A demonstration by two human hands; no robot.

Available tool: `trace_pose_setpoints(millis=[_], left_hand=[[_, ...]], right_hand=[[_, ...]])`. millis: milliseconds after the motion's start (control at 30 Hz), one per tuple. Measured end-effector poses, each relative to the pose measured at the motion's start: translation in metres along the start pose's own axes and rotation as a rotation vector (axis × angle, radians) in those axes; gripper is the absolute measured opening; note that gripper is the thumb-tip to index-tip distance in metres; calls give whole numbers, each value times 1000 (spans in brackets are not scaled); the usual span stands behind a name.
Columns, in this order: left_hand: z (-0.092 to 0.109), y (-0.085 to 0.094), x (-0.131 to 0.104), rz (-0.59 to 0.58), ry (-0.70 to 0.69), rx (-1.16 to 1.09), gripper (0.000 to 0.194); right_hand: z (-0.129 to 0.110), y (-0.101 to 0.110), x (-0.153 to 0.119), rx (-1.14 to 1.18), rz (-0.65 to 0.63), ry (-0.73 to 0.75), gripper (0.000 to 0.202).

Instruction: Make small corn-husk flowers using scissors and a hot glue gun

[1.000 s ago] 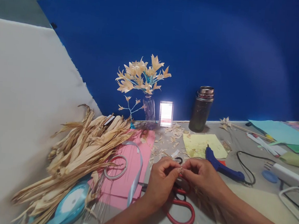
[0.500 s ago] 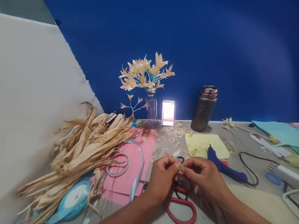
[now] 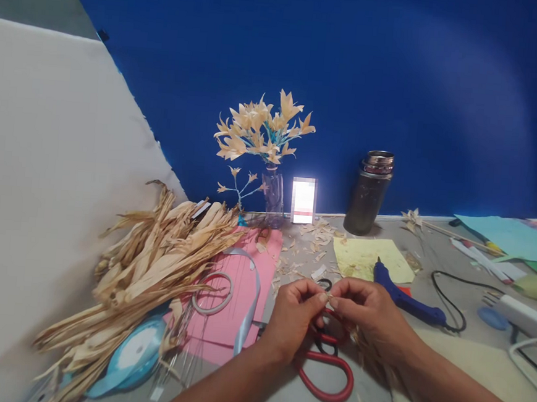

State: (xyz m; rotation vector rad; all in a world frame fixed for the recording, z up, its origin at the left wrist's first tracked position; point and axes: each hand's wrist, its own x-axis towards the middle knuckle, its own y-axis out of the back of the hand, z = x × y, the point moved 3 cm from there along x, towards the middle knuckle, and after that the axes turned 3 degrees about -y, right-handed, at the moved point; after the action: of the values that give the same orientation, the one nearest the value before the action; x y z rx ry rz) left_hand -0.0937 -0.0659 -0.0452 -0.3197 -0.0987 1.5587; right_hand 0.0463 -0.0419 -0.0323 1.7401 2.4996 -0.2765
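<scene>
Pinched piece (image 3: 328,297) too small to tell, scissors (image 3: 321,356) partly hidden

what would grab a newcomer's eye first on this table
Probably the bunch of pale flowers in a clear bottle, standing out against the deep blue panel at the back. Next, the big heap of dried husks on the left. At front centre, the left hand and right hand pinch a tiny pale piece above red-handled scissors.
</scene>
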Motion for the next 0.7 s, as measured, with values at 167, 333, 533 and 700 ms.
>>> trace_pose_setpoints(millis=[167,333,533,700], left_hand=[[-5,1,1,9,20,-42,26],[3,4,-3,114,-207,311,9],[5,6,-3,110,-247,382,9],[7,6,-2,144,-279,454,11]], right_hand=[[2,2,1,-96,21,39,23],[0,6,2,-319,112,161,20],[-2,4,0,-422,90,214,19],[-2,3,-1,-396,104,188,18]])
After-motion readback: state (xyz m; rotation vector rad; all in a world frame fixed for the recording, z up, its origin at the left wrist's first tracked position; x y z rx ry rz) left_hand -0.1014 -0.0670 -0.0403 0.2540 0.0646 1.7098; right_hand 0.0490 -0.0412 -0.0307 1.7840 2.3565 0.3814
